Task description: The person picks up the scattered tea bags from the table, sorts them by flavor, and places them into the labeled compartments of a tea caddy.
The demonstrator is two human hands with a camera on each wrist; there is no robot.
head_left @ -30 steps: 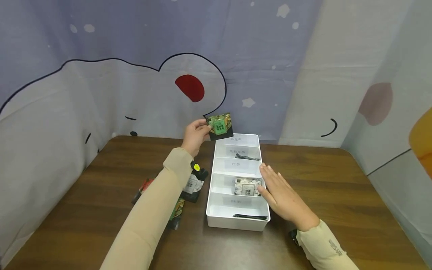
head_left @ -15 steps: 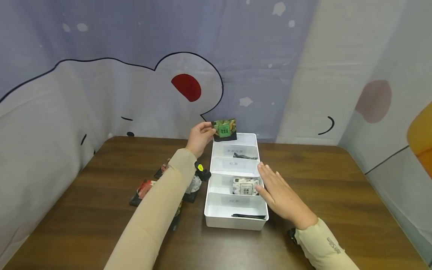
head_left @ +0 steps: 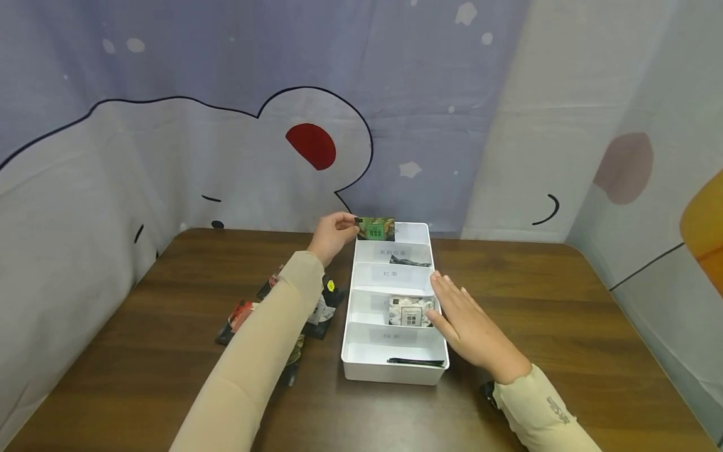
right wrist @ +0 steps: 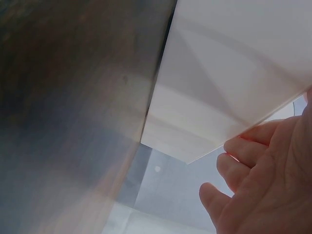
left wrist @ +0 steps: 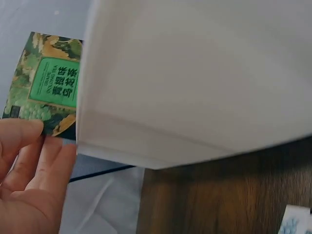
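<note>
My left hand point(head_left: 334, 237) pinches a green grape oolong tea packet point(head_left: 375, 229) by its left edge. The packet's lower part is down inside the farthest compartment of a white divided box point(head_left: 390, 373); its green label faces me. In the left wrist view, the thumb lies on the corner of the packet point(left wrist: 51, 80) and the box wall point(left wrist: 185, 83) hides its other end. Along the box's right rim lies my right hand point(head_left: 480, 326), fingers straight. The right wrist view shows those fingertips touching the rim of the box point(right wrist: 224, 97).
Left of the box, several tea packets point(head_left: 240, 320) lie on the wooden table point(head_left: 553, 326), partly under my left forearm. Inside the box are a white packet point(head_left: 411, 312), a dark packet point(head_left: 409, 261) and a dark green one point(head_left: 416, 362) in separate labelled compartments. A patterned curtain point(head_left: 237, 157) hangs behind.
My left hand has moved right and down with the oolong tea packet, from above the box's far end into the farthest compartment. The right hand stays at the rim.
</note>
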